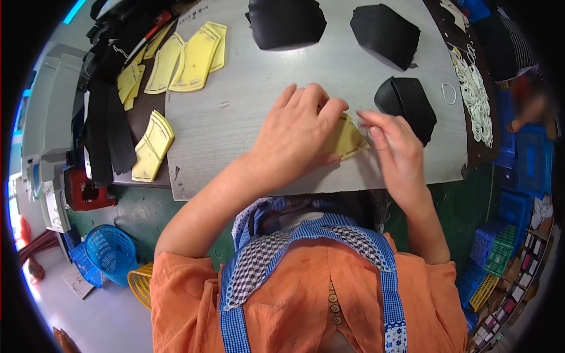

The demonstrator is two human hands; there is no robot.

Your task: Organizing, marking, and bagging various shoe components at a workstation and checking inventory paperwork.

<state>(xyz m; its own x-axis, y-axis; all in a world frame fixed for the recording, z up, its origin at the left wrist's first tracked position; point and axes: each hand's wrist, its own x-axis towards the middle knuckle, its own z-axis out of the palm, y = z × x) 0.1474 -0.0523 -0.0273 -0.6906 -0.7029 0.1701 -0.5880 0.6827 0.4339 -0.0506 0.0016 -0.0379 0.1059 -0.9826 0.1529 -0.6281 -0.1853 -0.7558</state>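
Observation:
Near the front of the grey board, my left hand [300, 126] is closed on a yellow pattern piece [346, 141] with dark marks along its edges. Its fingers and thumb cover the left part of that piece. My right hand [395, 146] is beside the piece's right edge, its fingers curled and the index fingertip slightly blurred. Whatever these fingers pinch is too small to make out. Just beyond my right hand lies a stack of black cut pieces [415, 106].
More black stacks [287, 23] [385, 35] lie at the far side of the board [235, 147]. Yellow pattern pieces [197, 59] [153, 147] are on the left, by black strips [109, 123]. White cord [474, 94] hangs along the right edge. Blue baskets [110, 253] stand on the floor.

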